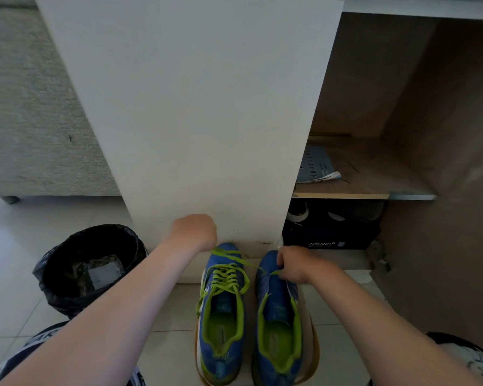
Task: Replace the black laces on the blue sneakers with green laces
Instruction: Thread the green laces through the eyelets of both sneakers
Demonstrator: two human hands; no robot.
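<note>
Green lace taut for threading: gripped in fisted left hand, pinched by right hand at toe of right sneaker.

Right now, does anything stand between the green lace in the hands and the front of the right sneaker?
Nothing visible does. The green lace runs from the left hand, over the toe of the left sneaker, to the right hand, which pinches it at the front of the right sneaker. The eyelets under that hand are hidden.
</note>
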